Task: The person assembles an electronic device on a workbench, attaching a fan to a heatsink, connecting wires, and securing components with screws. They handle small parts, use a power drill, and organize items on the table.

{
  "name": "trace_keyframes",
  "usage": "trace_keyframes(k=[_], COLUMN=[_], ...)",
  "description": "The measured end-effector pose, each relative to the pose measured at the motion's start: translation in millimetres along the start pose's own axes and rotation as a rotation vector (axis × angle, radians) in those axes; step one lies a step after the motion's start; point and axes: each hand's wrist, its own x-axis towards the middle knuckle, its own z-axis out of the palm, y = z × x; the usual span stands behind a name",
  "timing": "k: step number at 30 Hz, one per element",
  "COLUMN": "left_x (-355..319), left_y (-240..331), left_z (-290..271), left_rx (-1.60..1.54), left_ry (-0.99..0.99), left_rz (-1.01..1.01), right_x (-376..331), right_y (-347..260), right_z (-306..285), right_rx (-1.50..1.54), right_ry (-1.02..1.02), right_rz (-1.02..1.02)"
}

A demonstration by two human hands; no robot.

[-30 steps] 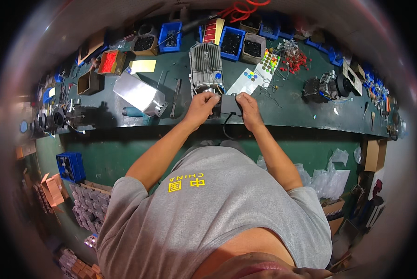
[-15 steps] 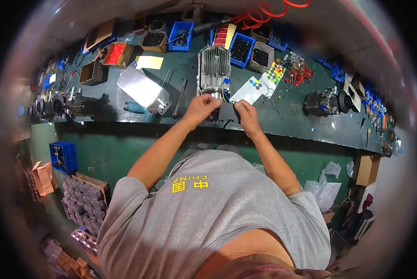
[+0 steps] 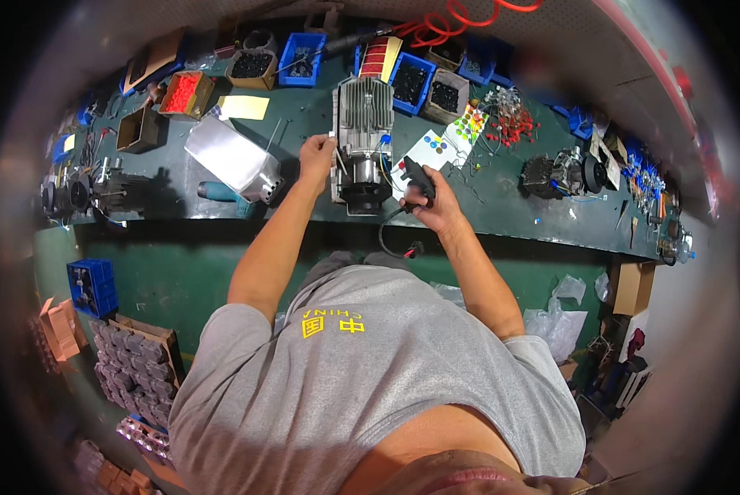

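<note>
A finned metal housing (image 3: pixel 365 103) stands on the bench before me, with a bright metal cylinder and a black fan wheel (image 3: pixel 364 198) at its near end. Beside its left edge, my left hand (image 3: pixel 316 158) is closed in a pinch; a tiny white bit shows at the fingertips, too small to name. My right hand (image 3: pixel 440 206) grips a black plastic module (image 3: pixel 419 179) to the right of the fan wheel. From that module a black cable (image 3: pixel 384 235) loops down past the bench edge to red-tipped ends.
Left on the bench lie a silver metal cover (image 3: pixel 230 157) and a teal power tool (image 3: pixel 220 192). Blue bins (image 3: pixel 302 59) and boxes of small parts line the back. A sticker sheet (image 3: pixel 436 147) and red-ended wires (image 3: pixel 514 124) lie right, near another motor assembly (image 3: pixel 563 175).
My hands have parted from the housing's near end: the left went to its left edge, the right moved outward with the black module. The view has shifted slightly.
</note>
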Motion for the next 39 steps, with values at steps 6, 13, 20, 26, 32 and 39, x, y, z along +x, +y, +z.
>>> trace_keyframes(k=[6, 13, 20, 26, 32, 39], left_x=[-81, -96, -106, -104, -100, -105], left_y=[30, 28, 36, 37, 32, 36], left_z=[11, 16, 16, 13, 12, 0], left_rx=[-0.023, 0.193, 0.271, 0.275, 0.268, 0.608], left_ry=[-0.432, -0.548, -0.515, -0.528, -0.517, -0.417], left_rz=[0.167, 0.282, 0.345, 0.359, 0.381, 0.56], right_x=[9, 12, 12, 14, 17, 3], right_y=[7, 15, 22, 27, 28, 36], right_z=[-1, 6, 17, 17, 16, 40], right_rx=[0.016, -0.025, -0.027, -0.063, -0.108, -0.487], right_ry=[-0.03, -0.012, 0.06, 0.019, 0.022, 0.178], right_rz=[0.054, 0.091, 0.084, 0.081, 0.081, -0.209])
